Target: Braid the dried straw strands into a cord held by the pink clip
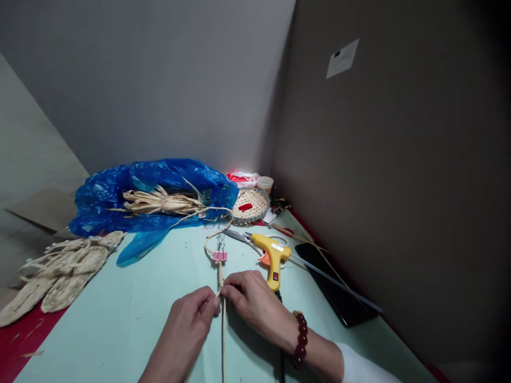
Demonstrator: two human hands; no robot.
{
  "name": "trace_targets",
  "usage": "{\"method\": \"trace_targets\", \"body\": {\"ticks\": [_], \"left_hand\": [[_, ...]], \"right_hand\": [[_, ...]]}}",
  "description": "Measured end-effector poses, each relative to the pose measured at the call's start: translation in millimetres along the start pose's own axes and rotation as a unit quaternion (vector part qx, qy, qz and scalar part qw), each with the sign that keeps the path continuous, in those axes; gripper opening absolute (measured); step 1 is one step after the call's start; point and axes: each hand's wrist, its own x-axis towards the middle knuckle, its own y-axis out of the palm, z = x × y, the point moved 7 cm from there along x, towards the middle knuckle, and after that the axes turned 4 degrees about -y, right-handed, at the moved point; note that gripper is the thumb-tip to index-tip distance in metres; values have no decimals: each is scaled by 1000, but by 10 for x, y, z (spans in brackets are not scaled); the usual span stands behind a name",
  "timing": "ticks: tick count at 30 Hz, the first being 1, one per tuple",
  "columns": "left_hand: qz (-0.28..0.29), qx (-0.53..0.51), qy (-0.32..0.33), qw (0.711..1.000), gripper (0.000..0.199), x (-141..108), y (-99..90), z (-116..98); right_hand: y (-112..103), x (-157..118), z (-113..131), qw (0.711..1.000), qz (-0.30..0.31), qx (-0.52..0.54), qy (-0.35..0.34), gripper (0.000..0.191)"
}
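Observation:
My left hand (189, 319) and my right hand (249, 298) meet at the middle front of the table, each pinching pale straw strands. A short braided straw cord (221, 272) runs up from my fingertips to a pink binder clip (220, 256), which grips it. One long strand (223, 340) hangs straight down toward me between the hands. Beyond the clip, the thin cord loops back toward the blue bag. Just right of my right hand lies a yellow glue gun (275, 258), with scissors (243, 238) partly under it.
A blue plastic bag (99, 197) holds a bundle of dried straw (163, 202). Woven straw sandals (75, 266) lie at the left. A round woven tray (261, 205) and a paper cup (264, 183) stand at the back. A black phone (339, 292) lies near the right wall.

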Motion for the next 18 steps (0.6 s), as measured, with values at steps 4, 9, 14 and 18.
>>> {"method": "trace_targets", "body": {"ticks": [4,9,14,18], "left_hand": [[12,2,-2,1000,34,-24,-10,-44],[15,44,33,998,32,-104,141,-104],[6,165,103,981,31,-182,314,-84],[-5,222,146,964,32,-216,341,-101]], "right_hand": [[7,-6,-45,999,-2,47,17,27],[36,-6,-83,996,4,88,8,25],[99,10,-153,980,52,186,40,21],[126,1,-133,962,76,254,61,21]]}}
